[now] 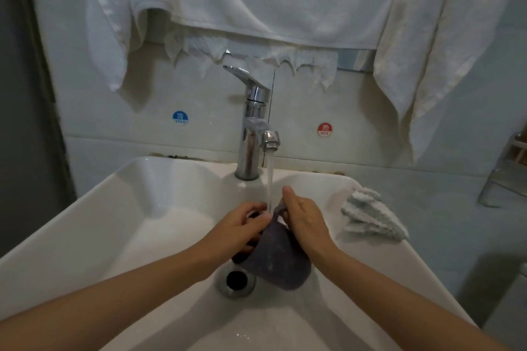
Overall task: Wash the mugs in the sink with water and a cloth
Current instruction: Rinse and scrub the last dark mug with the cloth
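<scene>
Holding the dark grey mug (275,261) low over the middle of the sink (85,225), just above and right of the drain (236,281), the person has both hands on it under the running water (269,177). The left hand (242,226) is curled round the mug's left side. The right hand (306,221) closes on the handle end with the thumb raised, though I cannot tell exactly how its fingers pass the handle loop. The mug lies tilted, handle uppermost, where the stream from the tap (253,122) lands.

The main risk, as I judge it, is wet glaze against wet fingers — a slip would drop the mug onto the hard basin and could chip either one. Water striking the curved handle may also spray out over the sink's edges.

The cloth (373,218) lies untouched on the sink's right rim, toward the back corner, so one hand must let go to fetch it — that one-handed moment is when the hold is weakest. A careless reach could also knock the cloth off the rim
</scene>
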Action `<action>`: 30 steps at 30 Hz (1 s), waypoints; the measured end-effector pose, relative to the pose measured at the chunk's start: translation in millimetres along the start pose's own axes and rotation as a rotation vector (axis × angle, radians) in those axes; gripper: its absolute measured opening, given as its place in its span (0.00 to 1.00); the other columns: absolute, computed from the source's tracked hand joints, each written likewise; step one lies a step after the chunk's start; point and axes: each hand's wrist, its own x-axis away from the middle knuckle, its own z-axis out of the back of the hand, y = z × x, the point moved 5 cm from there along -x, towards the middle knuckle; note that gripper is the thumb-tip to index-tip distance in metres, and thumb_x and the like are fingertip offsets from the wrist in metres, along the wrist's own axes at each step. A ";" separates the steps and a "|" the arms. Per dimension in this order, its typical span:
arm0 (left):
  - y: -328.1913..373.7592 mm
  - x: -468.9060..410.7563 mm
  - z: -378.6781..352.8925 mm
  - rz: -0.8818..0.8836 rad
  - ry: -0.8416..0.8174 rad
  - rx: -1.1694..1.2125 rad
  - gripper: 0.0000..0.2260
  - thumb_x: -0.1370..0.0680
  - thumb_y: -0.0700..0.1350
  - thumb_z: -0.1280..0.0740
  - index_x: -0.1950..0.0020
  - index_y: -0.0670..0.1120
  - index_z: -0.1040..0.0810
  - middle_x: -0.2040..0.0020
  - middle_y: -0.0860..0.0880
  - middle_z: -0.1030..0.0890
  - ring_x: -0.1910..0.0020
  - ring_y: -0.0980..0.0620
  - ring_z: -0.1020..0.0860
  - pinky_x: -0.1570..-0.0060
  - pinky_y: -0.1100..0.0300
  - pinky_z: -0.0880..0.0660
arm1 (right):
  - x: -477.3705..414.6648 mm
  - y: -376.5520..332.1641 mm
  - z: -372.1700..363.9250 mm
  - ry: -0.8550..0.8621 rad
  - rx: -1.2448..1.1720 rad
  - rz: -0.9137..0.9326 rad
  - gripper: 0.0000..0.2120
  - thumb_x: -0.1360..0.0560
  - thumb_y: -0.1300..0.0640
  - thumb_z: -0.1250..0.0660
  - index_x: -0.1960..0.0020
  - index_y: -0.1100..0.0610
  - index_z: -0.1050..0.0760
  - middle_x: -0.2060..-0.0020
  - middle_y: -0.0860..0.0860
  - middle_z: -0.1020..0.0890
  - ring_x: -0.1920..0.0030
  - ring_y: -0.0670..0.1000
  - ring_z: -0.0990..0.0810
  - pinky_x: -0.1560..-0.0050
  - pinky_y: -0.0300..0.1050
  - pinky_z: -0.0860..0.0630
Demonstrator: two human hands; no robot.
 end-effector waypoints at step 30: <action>40.0 -11.2 -25.2 0.029 -0.162 -0.565 0.13 0.25 0.34 0.38 0.41 0.37 0.26 0.57 0.45 0.23 0.56 0.50 0.24 0.56 0.61 0.27 | -2.8 5.7 -6.3 -0.294 0.344 0.323 0.41 0.38 0.54 0.21 0.31 0.51 0.38 0.43 0.41 0.30 0.42 0.42 0.28 0.47 0.21 0.36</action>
